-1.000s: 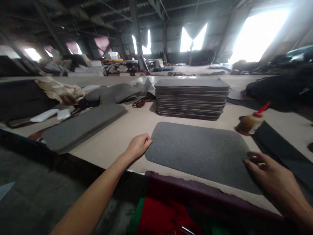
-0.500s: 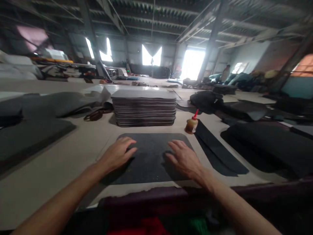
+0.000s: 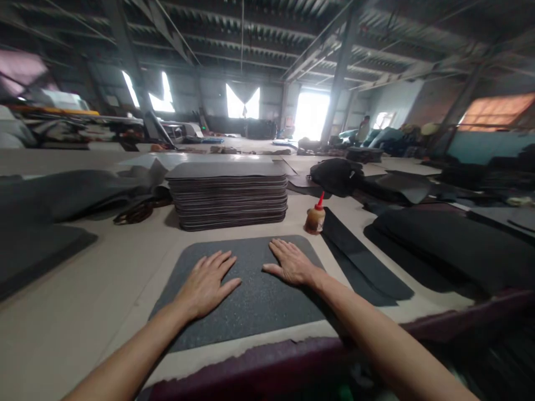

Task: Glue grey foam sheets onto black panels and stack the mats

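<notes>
A dark grey flat sheet with rounded corners (image 3: 251, 312) lies on the pale table (image 3: 112, 284) in front of me. My left hand (image 3: 208, 283) rests flat on its left part, fingers spread. On the upper right part lies my right hand (image 3: 291, 262), palm down, with the thumb stretched toward the middle. Neither hand grips anything. Just behind the sheet stands a tall, neat stack of similar grey sheets (image 3: 229, 195). A bottle with a red pointed nozzle (image 3: 315, 217) holds brownish liquid and stands upright beyond my right hand.
Long dark strips (image 3: 363, 259) lie right of the sheet. Farther right is a pile of black material (image 3: 451, 245); another dark piece (image 3: 37, 250) lies at the left. A black bundle (image 3: 336, 177) sits behind the bottle. Purplish cloth (image 3: 259, 356) runs along the near table edge.
Both hands have come down from a raised, curled pose to lie flatter on the sheet, fingers more spread. The camera view has turned a little to the right.
</notes>
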`<state>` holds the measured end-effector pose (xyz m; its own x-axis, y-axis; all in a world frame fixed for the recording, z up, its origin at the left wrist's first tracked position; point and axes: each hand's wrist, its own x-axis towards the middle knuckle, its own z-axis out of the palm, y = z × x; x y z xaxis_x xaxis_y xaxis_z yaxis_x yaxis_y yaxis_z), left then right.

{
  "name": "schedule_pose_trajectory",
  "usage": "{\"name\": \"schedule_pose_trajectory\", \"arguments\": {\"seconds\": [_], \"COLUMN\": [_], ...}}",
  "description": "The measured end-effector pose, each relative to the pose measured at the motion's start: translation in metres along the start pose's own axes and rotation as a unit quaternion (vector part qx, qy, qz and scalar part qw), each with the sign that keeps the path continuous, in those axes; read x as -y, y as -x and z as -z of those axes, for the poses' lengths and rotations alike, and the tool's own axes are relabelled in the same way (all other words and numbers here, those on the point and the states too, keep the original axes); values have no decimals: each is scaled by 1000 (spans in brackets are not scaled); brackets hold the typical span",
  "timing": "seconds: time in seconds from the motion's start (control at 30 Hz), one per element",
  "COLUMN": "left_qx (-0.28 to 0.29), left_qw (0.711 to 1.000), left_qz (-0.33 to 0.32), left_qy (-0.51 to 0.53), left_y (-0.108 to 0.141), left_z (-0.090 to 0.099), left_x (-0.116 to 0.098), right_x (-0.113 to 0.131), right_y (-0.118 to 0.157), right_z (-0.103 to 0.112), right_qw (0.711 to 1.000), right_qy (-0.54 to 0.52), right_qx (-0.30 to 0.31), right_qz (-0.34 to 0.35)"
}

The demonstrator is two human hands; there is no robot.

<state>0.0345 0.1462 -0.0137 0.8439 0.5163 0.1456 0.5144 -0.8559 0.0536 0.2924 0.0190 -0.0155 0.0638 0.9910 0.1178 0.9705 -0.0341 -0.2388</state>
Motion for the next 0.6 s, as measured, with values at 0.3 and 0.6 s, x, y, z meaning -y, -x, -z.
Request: {"name": "schedule_pose_trajectory", "arguments": {"seconds": [0.3, 0.6], "left_qx": [5, -35], "left_qw": [1000, 999], "left_qz": [5, -24], "left_qy": [2, -22], "left_y": [0, -4], "left_z": [2, -10], "left_x": [-1, 8], "right_x": [-51, 60], "right_y": [-15, 46], "right_z": [10, 2], "right_qw": [998, 996], "right_qy": [37, -51], "right_qx": [-37, -33], "right_qz": [-31, 65]}}
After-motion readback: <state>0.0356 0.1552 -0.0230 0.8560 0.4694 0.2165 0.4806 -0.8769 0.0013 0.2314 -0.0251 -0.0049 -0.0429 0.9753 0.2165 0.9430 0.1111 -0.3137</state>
